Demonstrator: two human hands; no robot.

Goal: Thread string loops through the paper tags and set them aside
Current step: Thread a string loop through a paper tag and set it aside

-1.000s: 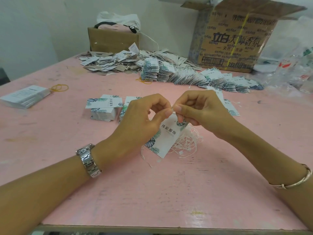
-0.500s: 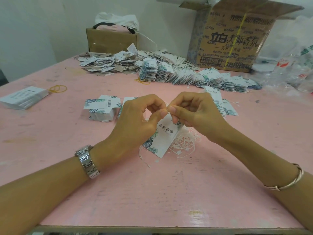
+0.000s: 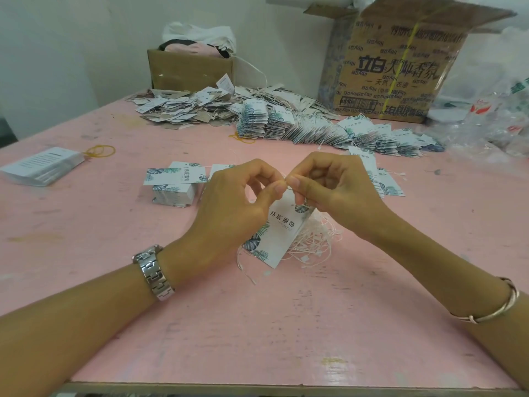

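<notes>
A white paper tag (image 3: 279,234) with leaf print and dark characters hangs tilted between my hands over the pink table (image 3: 257,325). My left hand (image 3: 234,204) grips the tag from the left, thumb and forefinger pinched at its top. My right hand (image 3: 329,187) meets it fingertip to fingertip and pinches a thin white string (image 3: 287,183) at the tag's top edge. A loose tangle of white string loops (image 3: 313,243) lies on the table under my right hand. A small stack of unthreaded tags (image 3: 174,184) sits left of my left hand.
A long row of threaded tags (image 3: 329,133) runs across the far middle, with a scattered heap of tags (image 3: 186,107) behind. A big printed carton (image 3: 400,70) and a small box (image 3: 189,70) stand at the back. White cards (image 3: 43,164) and yellow rubber bands (image 3: 100,151) lie at left.
Both hands stay together at the tag's top with only small finger shifts; the tag hangs much as before.
</notes>
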